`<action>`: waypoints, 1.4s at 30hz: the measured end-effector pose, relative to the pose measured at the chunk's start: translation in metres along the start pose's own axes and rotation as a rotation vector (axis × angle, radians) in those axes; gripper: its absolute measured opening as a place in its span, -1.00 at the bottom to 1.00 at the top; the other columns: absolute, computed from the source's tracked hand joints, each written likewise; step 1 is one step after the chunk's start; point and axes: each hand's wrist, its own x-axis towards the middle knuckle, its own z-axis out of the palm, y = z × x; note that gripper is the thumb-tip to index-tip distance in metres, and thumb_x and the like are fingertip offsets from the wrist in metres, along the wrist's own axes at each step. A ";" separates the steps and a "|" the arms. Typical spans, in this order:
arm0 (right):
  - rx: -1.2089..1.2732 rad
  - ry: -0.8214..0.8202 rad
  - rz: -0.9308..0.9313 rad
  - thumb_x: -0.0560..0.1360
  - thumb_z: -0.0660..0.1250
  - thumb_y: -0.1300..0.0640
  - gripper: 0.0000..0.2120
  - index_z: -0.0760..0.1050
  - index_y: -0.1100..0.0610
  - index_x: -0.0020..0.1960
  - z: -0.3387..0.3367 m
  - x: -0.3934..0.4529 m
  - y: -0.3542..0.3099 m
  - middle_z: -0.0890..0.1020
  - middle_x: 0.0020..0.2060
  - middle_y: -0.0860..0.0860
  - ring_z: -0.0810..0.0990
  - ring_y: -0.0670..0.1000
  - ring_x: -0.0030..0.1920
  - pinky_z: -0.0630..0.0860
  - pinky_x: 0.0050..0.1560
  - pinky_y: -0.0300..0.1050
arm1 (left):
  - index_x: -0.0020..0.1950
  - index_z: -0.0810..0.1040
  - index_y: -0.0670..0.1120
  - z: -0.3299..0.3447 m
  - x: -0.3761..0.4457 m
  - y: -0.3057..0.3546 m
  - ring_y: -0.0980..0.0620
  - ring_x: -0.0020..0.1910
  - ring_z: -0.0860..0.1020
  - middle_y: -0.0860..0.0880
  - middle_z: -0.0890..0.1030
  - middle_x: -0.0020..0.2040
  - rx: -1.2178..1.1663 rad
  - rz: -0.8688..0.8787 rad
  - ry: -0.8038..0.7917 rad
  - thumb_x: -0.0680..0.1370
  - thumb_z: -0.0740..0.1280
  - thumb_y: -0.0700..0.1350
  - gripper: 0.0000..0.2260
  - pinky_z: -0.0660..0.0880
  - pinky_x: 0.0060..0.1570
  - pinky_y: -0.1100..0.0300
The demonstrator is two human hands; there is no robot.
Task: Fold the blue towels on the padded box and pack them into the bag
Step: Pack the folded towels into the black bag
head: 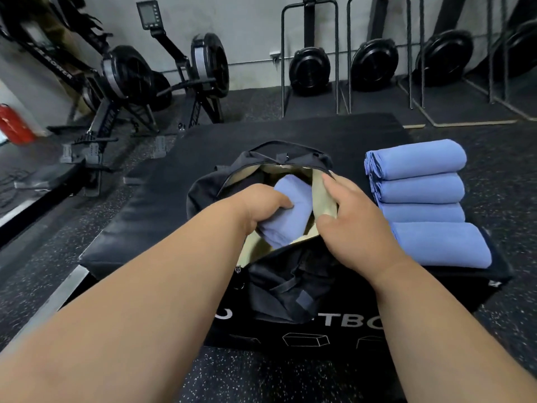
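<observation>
My left hand has its grip clenched round a folded blue towel, which sits partly inside the mouth of the black bag. My right hand pinches the bag's cream lining at the right edge of the opening and holds it apart. The bag rests on the padded box. Four more folded towels lie in a row on the box, just beside the bag to the right.

Risks noted, as judgement:
- The opening looks narrow. Pushing the towel in could drag its folds loose against the lining.
- If the right hand lets the lining go early, the mouth may close over the towel.
- The nearest waiting towel lies close to the box's front edge, and a careless right forearm could knock it off.
- How deep the bag is, I cannot tell.
</observation>
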 end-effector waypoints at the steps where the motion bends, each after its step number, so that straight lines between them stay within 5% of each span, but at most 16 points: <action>1: 0.007 -0.002 -0.005 0.49 0.20 0.19 -0.27 0.26 -0.14 0.64 -0.001 0.001 0.003 0.29 0.60 -0.25 0.26 -0.15 0.58 0.30 0.57 -0.02 | 0.16 0.67 -0.14 0.006 0.007 0.000 -0.18 0.11 0.68 -0.16 0.74 0.07 -0.039 -0.016 -0.014 0.44 0.48 0.01 -0.64 0.60 0.23 -0.11; 8: 0.018 0.027 -0.006 0.52 0.23 0.23 -0.26 0.23 -0.12 0.66 -0.015 0.007 0.009 0.13 0.64 -0.34 0.08 -0.30 0.60 0.03 0.39 -0.47 | 0.24 0.64 -0.25 0.028 0.052 0.005 -0.23 0.14 0.70 -0.23 0.74 0.12 -0.375 -0.081 -0.029 0.62 0.45 -0.09 -0.71 0.60 0.29 -0.15; 12: 0.075 0.018 -0.016 0.52 0.22 0.24 -0.24 0.22 -0.16 0.66 -0.016 0.008 0.013 0.10 0.63 -0.40 0.07 -0.35 0.58 -0.03 0.22 -0.67 | 0.30 0.63 -0.26 0.039 0.068 -0.004 -0.25 0.15 0.71 -0.25 0.73 0.11 -0.344 -0.116 -0.089 0.50 0.49 0.01 -0.53 0.60 0.29 -0.17; 17: 0.082 0.012 -0.028 0.52 0.22 0.25 -0.25 0.24 -0.16 0.65 -0.017 0.011 0.021 0.11 0.63 -0.37 0.10 -0.29 0.60 0.08 0.31 -0.49 | 0.30 0.62 -0.31 0.043 0.076 -0.004 -0.24 0.02 0.72 -0.29 0.72 0.11 -0.273 -0.098 -0.150 0.48 0.45 -0.11 -0.56 0.61 -0.10 0.04; 22: 0.092 0.006 -0.068 0.53 0.20 0.25 -0.25 0.19 -0.13 0.68 -0.025 0.015 0.020 0.06 0.64 -0.38 0.08 -0.33 0.57 0.03 0.22 -0.64 | 0.00 0.61 -0.26 0.043 0.080 0.009 -0.09 -0.32 0.69 -0.20 0.70 -0.19 -0.436 -0.075 -0.261 0.67 0.22 -0.21 -0.79 0.58 -0.37 0.20; 29: 0.125 -0.012 -0.081 0.54 0.20 0.25 -0.22 0.13 -0.13 0.70 -0.031 0.016 0.028 0.00 0.64 -0.40 0.04 -0.35 0.55 0.08 0.26 -0.57 | 0.29 0.59 -0.24 0.057 0.086 0.012 -0.14 -0.05 0.70 -0.23 0.68 0.15 -0.395 -0.114 -0.328 0.68 0.23 -0.18 -0.74 0.63 -0.12 0.08; 35: 0.136 -0.014 -0.065 0.54 0.21 0.26 -0.24 0.15 -0.11 0.69 -0.038 0.014 0.034 0.03 0.65 -0.38 0.05 -0.37 0.54 0.03 0.19 -0.70 | 0.15 0.62 -0.26 0.057 0.086 0.019 -0.13 -0.16 0.68 -0.22 0.69 -0.01 -0.342 -0.085 -0.310 0.63 0.23 -0.16 -0.75 0.58 -0.17 0.13; 39: 0.137 -0.048 -0.063 0.54 0.21 0.19 -0.24 0.13 -0.15 0.69 -0.037 0.011 0.037 -0.01 0.64 -0.40 0.08 -0.29 0.59 0.15 0.37 -0.46 | -0.11 0.58 -0.20 0.067 0.081 0.026 -0.11 -0.35 0.61 -0.19 0.65 -0.20 -0.218 -0.068 -0.176 0.46 0.35 -0.14 -0.87 0.47 -0.36 0.19; 42: 0.174 -0.065 -0.038 0.52 0.23 0.16 -0.23 0.14 -0.18 0.69 -0.037 0.007 0.035 -0.01 0.63 -0.43 0.14 -0.22 0.61 0.28 0.51 -0.14 | -0.10 0.63 -0.20 0.070 0.080 0.026 -0.19 -0.18 0.67 -0.20 0.69 -0.14 -0.133 -0.035 -0.019 0.41 0.42 -0.12 -0.84 0.57 -0.21 0.03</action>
